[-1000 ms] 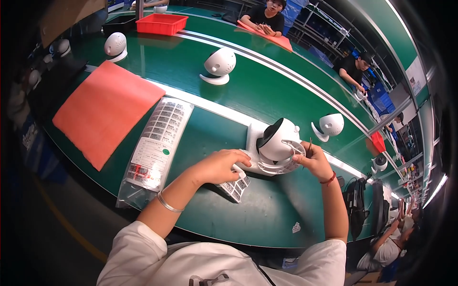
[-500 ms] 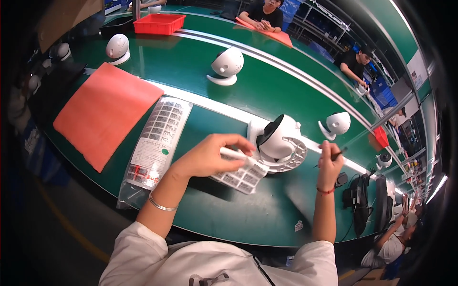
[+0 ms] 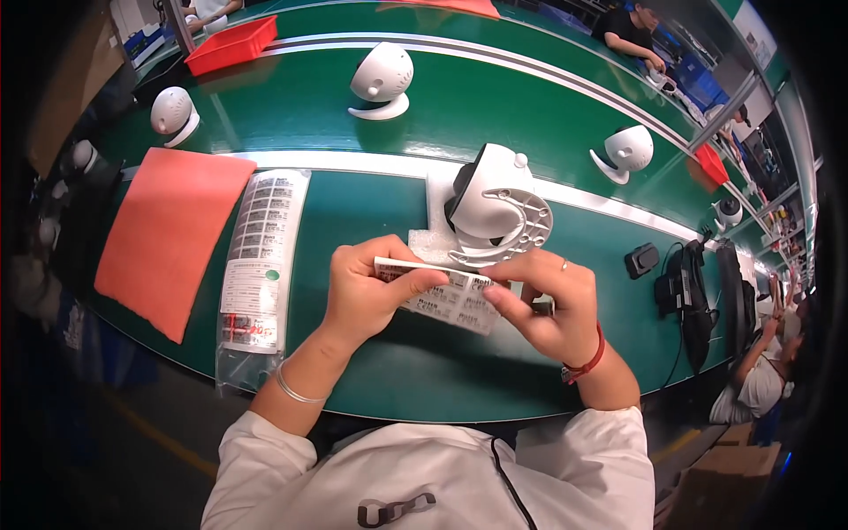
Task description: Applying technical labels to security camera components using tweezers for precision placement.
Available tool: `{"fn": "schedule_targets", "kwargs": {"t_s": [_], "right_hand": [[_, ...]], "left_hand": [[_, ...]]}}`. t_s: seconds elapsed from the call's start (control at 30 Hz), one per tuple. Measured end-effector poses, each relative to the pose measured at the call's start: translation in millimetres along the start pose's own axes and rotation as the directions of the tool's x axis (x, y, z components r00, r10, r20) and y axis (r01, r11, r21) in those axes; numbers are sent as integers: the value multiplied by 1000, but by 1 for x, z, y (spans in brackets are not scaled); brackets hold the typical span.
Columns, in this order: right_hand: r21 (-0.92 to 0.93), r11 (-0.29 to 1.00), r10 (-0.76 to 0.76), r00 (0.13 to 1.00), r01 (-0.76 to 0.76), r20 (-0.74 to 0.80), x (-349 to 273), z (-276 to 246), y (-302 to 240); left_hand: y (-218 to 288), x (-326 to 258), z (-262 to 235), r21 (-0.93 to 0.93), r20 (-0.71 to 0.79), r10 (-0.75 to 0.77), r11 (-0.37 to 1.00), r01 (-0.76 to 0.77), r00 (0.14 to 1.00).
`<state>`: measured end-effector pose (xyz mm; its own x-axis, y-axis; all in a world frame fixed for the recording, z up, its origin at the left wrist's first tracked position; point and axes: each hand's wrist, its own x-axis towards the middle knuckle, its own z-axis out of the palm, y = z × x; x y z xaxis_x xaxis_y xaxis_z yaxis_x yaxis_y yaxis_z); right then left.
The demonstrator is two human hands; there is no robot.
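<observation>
A sheet of printed white and grey labels (image 3: 458,311) is held up in front of me, its upper edge folded over. My left hand (image 3: 367,291) is closed on its left end, thumb on the near side. At the upper right corner, my right hand (image 3: 561,305) has its thumb and forefinger pinched on the sheet; whether a single label is between them cannot be made out. Just beyond the hands, a white round-headed camera (image 3: 499,194) lies on its side, its ribbed base turned towards the right. White foam (image 3: 431,242) lies under and beside it.
To the left lie an orange mat (image 3: 172,238) and a bagged label roll (image 3: 265,243). More white cameras (image 3: 385,75) stand on the green line beyond, near a red tray (image 3: 231,46). Black cables and adapters (image 3: 680,296) lie at right. A co-worker (image 3: 629,35) sits across.
My right hand has come left from beside the camera to the label sheet; the thin dark thing it held no longer shows. The sheet is raised and tilted, and the whole view has shifted.
</observation>
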<state>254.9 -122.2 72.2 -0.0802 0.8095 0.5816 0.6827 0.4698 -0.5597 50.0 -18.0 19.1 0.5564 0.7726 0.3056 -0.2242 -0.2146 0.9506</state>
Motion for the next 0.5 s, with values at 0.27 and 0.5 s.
{"fn": "schedule_targets", "kwargs": {"t_s": [0.27,0.5], "right_hand": [[178,941,292,956,-289,12,-7,5,8],[41,994,103,994,-104,20,-4,8,8]], "left_hand": [[10,8,22,-85,-21,-25,996,23,999],[2,4,11,-9,29,-56,998,56,998]]}}
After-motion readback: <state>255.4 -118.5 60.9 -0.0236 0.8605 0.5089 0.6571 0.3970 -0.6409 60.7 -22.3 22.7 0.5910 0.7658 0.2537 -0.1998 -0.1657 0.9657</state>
